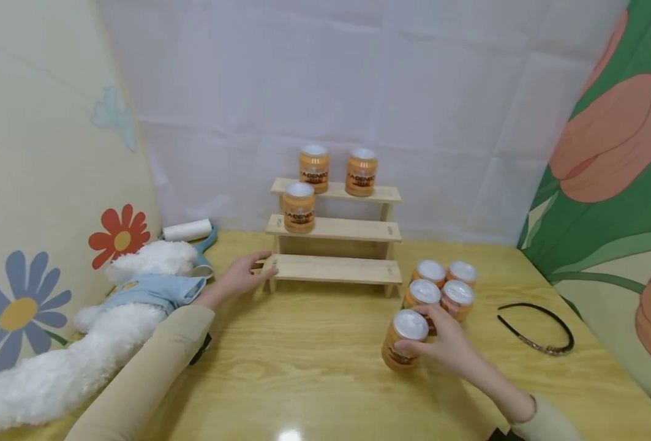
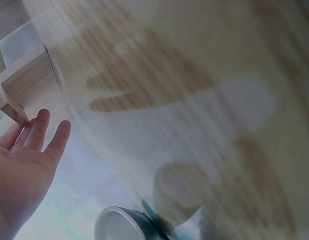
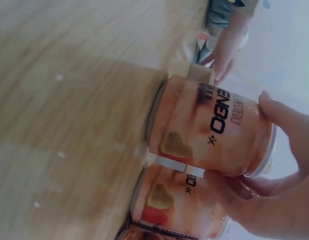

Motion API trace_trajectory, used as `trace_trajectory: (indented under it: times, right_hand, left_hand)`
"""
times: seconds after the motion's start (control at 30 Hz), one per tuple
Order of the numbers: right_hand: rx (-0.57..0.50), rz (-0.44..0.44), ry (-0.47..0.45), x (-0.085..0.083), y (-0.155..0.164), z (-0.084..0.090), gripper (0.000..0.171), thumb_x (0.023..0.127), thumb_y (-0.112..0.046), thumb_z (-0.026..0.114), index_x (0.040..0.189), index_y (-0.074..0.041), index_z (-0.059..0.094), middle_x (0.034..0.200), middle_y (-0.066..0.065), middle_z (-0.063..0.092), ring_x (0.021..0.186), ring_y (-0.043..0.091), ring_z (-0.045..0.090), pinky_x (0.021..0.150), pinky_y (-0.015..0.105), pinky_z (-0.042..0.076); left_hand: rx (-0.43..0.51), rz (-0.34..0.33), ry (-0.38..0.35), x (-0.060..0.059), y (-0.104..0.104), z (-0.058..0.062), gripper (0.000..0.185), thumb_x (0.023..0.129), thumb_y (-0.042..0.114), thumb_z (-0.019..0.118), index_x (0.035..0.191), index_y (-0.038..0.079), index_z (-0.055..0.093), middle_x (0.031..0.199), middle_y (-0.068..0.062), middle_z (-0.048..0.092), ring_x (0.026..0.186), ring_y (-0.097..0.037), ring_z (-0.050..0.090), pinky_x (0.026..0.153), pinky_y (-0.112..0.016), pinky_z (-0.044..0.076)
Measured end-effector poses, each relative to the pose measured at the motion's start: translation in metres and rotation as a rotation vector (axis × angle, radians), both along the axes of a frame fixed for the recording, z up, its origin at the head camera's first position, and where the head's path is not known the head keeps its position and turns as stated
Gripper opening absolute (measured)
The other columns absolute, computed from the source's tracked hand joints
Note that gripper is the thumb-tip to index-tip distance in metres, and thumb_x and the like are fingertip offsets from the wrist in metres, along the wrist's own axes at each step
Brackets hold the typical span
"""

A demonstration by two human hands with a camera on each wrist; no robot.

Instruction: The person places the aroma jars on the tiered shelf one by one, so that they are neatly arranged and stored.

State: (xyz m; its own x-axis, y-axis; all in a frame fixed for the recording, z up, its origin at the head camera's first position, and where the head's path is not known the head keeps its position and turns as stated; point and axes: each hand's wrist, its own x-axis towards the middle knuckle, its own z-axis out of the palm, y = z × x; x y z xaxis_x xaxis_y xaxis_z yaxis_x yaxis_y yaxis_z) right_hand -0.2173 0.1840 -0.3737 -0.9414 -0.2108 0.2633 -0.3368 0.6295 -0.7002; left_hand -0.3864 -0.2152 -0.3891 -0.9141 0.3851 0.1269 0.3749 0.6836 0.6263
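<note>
Broadly, from largest to smallest:
Surface: glossy yellow wooden surface (image 1: pixel 314 367) carries everything, with pale sheeting and flower-painted walls behind it.
Plush toy: fluffy white stuffed animal in a light blue denim jacket (image 1: pixel 110 306) lies at the left edge, beside the left forearm.
Stepped rack: pale three-tier wooden display rack (image 1: pixel 333 236) stands at the back centre; two orange cans with silver lids sit on its top step (image 1: pixel 337 169) and one more on the middle step (image 1: pixel 299 206). The bottom step is bare.
Left hand: left hand (image 1: pixel 244 275) has relaxed, nearly straight fingers and rests against the left end of the rack's bottom step, grasping nothing; the left wrist view shows the open palm beside the rack's corner.
Right hand: right hand (image 1: pixel 447 343) curls its fingers and thumb round the nearest orange can with a silver lid (image 1: pixel 404 340), which stands upright at the front of the cluster, in front of the rack and to its right.
Cluster: four more orange cans (image 1: pixel 444 285) stand touching one another just behind the held can.
Doing it well: judging by the grip, keeping the held can upright and drawing it clear of its neighbours should avoid toppling them, while the left hand steadies the rack.
Hairband: thin black hairband (image 1: pixel 537 329) lies well right of the cans.
Lint roller: white lint roller with a teal handle (image 1: pixel 190 233) lies behind the plush toy.
</note>
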Motion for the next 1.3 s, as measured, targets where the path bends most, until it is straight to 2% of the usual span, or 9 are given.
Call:
trace_trajectory:
  times: [0.2, 0.3, 0.43, 0.53, 0.63, 0.73, 0.87, 1.03, 1.3]
  right_hand:
    - [-0.086, -0.008, -0.027, 0.003, 0.003, -0.005, 0.067, 0.070, -0.023, 0.083, 0.125, 0.004, 0.055, 0.117, 0.017, 0.061, 0.097, 0.024, 0.064, 0.078, 0.022, 0.054]
    - [-0.114, 0.002, -0.045, 0.004, 0.005, -0.005, 0.067, 0.070, -0.023, 0.083, 0.125, 0.003, 0.055, 0.116, 0.017, 0.062, 0.096, 0.020, 0.064, 0.077, 0.022, 0.054]
    - [-0.139, 0.039, 0.001, 0.005, 0.009, -0.002, 0.064, 0.071, -0.018, 0.082, 0.125, 0.004, 0.056, 0.116, 0.018, 0.061, 0.095, 0.014, 0.063, 0.078, 0.022, 0.055]
    - [-0.142, 0.062, 0.022, 0.004, 0.010, 0.008, 0.062, 0.072, -0.019, 0.081, 0.126, 0.000, 0.057, 0.118, 0.018, 0.061, 0.098, 0.016, 0.063, 0.078, 0.023, 0.055]
    - [-0.165, 0.093, -0.006, 0.001, 0.008, 0.022, 0.061, 0.076, -0.020, 0.079, 0.129, -0.004, 0.055, 0.120, 0.017, 0.061, 0.098, 0.018, 0.064, 0.078, 0.026, 0.055]
    - [-0.188, 0.118, -0.018, -0.004, 0.007, 0.038, 0.060, 0.078, -0.018, 0.077, 0.131, -0.003, 0.053, 0.122, 0.020, 0.059, 0.098, 0.020, 0.064, 0.078, 0.030, 0.056]
    - [-0.161, 0.110, -0.002, -0.013, 0.005, 0.059, 0.060, 0.081, -0.017, 0.075, 0.133, -0.002, 0.051, 0.123, 0.021, 0.058, 0.101, 0.027, 0.063, 0.078, 0.028, 0.056]
    - [-0.143, 0.068, -0.009, -0.027, 0.001, 0.082, 0.060, 0.082, -0.023, 0.074, 0.135, -0.007, 0.050, 0.127, 0.017, 0.057, 0.107, 0.030, 0.061, 0.081, 0.027, 0.055]
    - [-0.168, 0.067, -0.023, -0.058, -0.013, 0.107, 0.064, 0.082, -0.033, 0.073, 0.138, -0.016, 0.048, 0.133, 0.010, 0.054, 0.114, 0.026, 0.058, 0.090, 0.036, 0.053]
  left_hand:
    - [0.000, -0.001, -0.001, 0.002, 0.003, -0.002, 0.066, 0.095, 0.037, 0.054, 0.144, -0.002, 0.032, 0.145, -0.025, 0.037, 0.125, -0.044, 0.044, 0.101, -0.053, 0.041]
    - [0.002, 0.000, -0.014, 0.003, 0.003, -0.002, 0.067, 0.095, 0.038, 0.054, 0.144, -0.002, 0.032, 0.145, -0.025, 0.036, 0.126, -0.044, 0.043, 0.101, -0.053, 0.042]
    - [-0.004, 0.002, -0.028, 0.004, 0.003, -0.001, 0.068, 0.095, 0.040, 0.053, 0.145, 0.000, 0.031, 0.146, -0.024, 0.036, 0.127, -0.044, 0.042, 0.101, -0.054, 0.041]
    - [-0.005, 0.005, -0.038, 0.005, 0.002, 0.001, 0.068, 0.095, 0.040, 0.052, 0.145, 0.000, 0.031, 0.146, -0.025, 0.035, 0.127, -0.044, 0.041, 0.101, -0.054, 0.041]
    - [-0.008, 0.004, -0.045, 0.006, 0.001, 0.004, 0.067, 0.096, 0.039, 0.052, 0.145, -0.001, 0.030, 0.146, -0.026, 0.034, 0.128, -0.045, 0.040, 0.102, -0.054, 0.040]
    - [-0.008, 0.003, -0.043, 0.006, 0.001, 0.006, 0.066, 0.096, 0.038, 0.052, 0.145, -0.002, 0.031, 0.146, -0.026, 0.034, 0.128, -0.045, 0.040, 0.102, -0.054, 0.040]
    - [-0.009, 0.002, -0.026, 0.005, 0.001, 0.005, 0.066, 0.096, 0.038, 0.053, 0.144, -0.002, 0.032, 0.146, -0.026, 0.035, 0.127, -0.044, 0.041, 0.101, -0.054, 0.041]
    - [-0.001, 0.005, -0.015, 0.004, 0.001, 0.003, 0.067, 0.095, 0.040, 0.053, 0.144, -0.001, 0.033, 0.146, -0.024, 0.036, 0.127, -0.044, 0.042, 0.101, -0.055, 0.041]
    - [0.011, 0.013, -0.019, 0.001, 0.000, -0.001, 0.069, 0.095, 0.043, 0.052, 0.145, 0.001, 0.032, 0.146, -0.023, 0.035, 0.128, -0.044, 0.041, 0.102, -0.055, 0.040]
